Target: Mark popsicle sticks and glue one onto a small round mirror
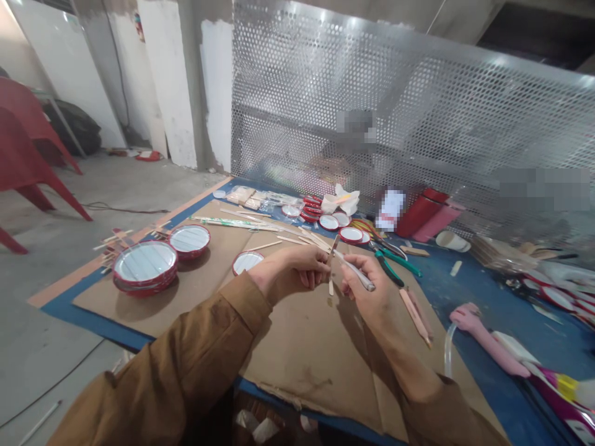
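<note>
Over the middle of the brown cardboard sheet [297, 347], the two hands meet just above its surface. The left hand [290, 272] is curled closed, fingertips pinched on a thin wooden stick [331, 272] that stands nearly upright between the hands. The right hand [367, 288] is closed around a slim silver craft knife [356, 272], its tip laid against the stick. On the cardboard's right part, just beyond the right hand, lie two flat wooden sticks [415, 313], and further along that side green-handled pliers [395, 263]. Off the cardboard's right edge, on the blue table [483, 297], a pink tool with a clear tube [483, 337] rests. On the cardboard's left part sits a stack of red-rimmed round mirrors [145, 266], with another red-rimmed mirror [189, 240] just behind it and a single one [246, 261] near the left hand. At the cardboard's far edge lie loose sticks and more small red-rimmed mirrors [344, 230]. Beyond them all stands a perforated metal panel [418, 105].
</note>
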A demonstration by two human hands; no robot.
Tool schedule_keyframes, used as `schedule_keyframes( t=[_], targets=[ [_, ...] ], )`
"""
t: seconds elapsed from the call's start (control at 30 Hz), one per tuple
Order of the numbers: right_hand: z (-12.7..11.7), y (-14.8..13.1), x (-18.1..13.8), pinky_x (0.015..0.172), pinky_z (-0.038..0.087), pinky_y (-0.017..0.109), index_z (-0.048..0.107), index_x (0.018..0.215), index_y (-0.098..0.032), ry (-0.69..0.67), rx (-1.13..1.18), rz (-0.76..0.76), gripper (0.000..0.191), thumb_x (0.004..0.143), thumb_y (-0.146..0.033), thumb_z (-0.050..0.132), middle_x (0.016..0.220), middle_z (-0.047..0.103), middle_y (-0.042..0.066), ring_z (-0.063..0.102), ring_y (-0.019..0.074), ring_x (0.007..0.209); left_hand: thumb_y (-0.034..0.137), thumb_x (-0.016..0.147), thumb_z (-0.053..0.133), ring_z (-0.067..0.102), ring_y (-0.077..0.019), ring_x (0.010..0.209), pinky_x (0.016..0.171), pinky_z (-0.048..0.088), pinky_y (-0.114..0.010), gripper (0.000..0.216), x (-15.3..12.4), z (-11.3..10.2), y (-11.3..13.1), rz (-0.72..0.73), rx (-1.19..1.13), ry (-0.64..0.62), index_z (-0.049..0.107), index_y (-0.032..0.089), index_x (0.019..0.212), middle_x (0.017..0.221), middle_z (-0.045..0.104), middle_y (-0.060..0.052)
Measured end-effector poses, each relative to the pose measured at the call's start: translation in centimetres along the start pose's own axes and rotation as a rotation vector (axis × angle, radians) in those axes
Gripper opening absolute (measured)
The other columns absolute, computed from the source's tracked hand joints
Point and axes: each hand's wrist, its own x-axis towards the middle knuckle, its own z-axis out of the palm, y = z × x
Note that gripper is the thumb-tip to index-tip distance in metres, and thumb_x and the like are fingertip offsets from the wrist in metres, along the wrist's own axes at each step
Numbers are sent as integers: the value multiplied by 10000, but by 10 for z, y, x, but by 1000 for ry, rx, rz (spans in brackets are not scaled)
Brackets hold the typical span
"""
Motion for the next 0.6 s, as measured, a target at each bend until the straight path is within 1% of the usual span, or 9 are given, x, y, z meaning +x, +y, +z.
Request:
schedule_keyframes(
  t=[0.1, 0.23, 0.43, 0.6],
  targets=[
    [0, 1, 0, 448, 415, 276, 613, 975, -204, -4, 13, -13, 355, 825, -526, 611, 630, 638, -6, 557, 152, 459, 239, 931, 480, 618, -114, 484, 475, 502, -197, 144, -1, 0, 1, -7, -12, -1, 534, 147, 834, 597, 614, 5],
    [0, -3, 0, 445, 406, 265, 619, 954, -196, -21, -14, -12, 338, 823, -507, 605, 616, 626, -11, 554, 144, 456, 228, 926, 478, 620, -121, 498, 470, 496, -195, 121, -3, 0, 3, 23, -6, 0, 532, 151, 850, 584, 600, 9],
    [0, -6, -2, 451, 404, 263, 623, 934, -197, -13, -29, -15, 336, 820, -512, 595, 608, 613, -15, 535, 136, 449, 233, 923, 478, 617, -124, 500, 479, 501, -206, 117, -5, 0, 5, 23, -10, -5, 520, 152, 849, 593, 598, 6],
    [-2, -10, -2, 458, 402, 269, 632, 957, -196, -9, -60, 12, 339, 820, -503, 584, 605, 615, -12, 525, 142, 451, 240, 926, 473, 625, -124, 510, 482, 501, -200, 125, -4, 0, 4, 17, -9, -11, 529, 146, 866, 589, 598, 12]
  ],
)
